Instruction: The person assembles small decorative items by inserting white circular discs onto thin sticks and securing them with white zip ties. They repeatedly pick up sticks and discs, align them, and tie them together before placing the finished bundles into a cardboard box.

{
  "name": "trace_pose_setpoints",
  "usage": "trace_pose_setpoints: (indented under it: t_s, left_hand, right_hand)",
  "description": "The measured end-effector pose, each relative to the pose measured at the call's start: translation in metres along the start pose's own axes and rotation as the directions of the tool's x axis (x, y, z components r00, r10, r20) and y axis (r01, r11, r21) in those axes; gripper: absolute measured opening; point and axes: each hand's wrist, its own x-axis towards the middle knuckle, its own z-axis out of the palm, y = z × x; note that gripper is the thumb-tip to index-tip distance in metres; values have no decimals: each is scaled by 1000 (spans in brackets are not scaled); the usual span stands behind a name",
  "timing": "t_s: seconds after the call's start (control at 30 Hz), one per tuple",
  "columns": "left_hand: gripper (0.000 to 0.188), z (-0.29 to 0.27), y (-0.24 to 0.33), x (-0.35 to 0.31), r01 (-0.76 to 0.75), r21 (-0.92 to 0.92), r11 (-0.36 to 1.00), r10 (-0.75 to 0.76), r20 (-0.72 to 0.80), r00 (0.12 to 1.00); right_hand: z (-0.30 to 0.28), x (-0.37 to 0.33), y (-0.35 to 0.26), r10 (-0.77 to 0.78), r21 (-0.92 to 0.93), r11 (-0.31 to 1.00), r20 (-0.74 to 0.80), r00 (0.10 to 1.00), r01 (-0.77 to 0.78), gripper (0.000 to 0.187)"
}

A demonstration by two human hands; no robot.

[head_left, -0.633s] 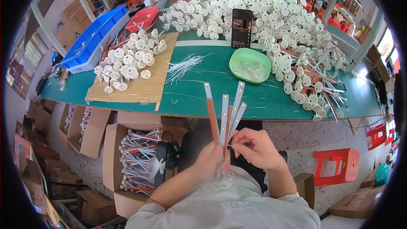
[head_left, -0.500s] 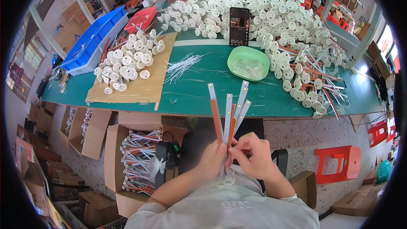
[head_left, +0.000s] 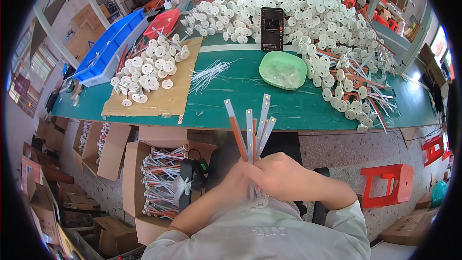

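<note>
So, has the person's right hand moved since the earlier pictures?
Yes, the right hand has moved left, farther from the red stool on the floor.

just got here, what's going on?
A person's left hand holds a fanned bundle of strips in front of a green table. The right hand is at the bundle too, its grip hidden. On the table are heaps of white-disc pieces, thin white ties and a green bowl.

Tiny writing (head_left: 271, 44) glowing on phone (head_left: 272, 24) beyond right hand (head_left: 280, 175), too small for reading. Raised letters (head_left: 267, 231) sitting on pale shirt (head_left: 236, 240) below hand. Blurry print (head_left: 406, 222) showing on box (head_left: 402, 233) far to hand's right.
</note>
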Motion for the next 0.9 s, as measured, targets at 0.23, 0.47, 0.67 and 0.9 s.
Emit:
trace_pose_setpoints:
  t_s: [0.23, 0.47, 0.67, 0.9]
  left_hand:
    - [11, -15, 14, 1, -25, -37, 999, 28, 83, 996]
    - [54, -21, -4, 2, 33, 77, 996, -40, 89, 995]
    - [53, -14, -4, 11, 61, -69, 996, -65, -61, 996]
    - [37, -17, -8, 18, 79, -595, 800, -189, -125, 974]
  right_hand:
    - [4, 10, -2, 9, 10, 1000, -30, 1000, -9, 42]
    - [12, 12, -8, 7, -205, 979, 24, 1000, -2, 31]
    - [25, 8, 0, -49, -436, 900, -91, 995, 5, 31]
    - [49, 8, 33, -204, -394, 917, -349, 915, 55, 38]
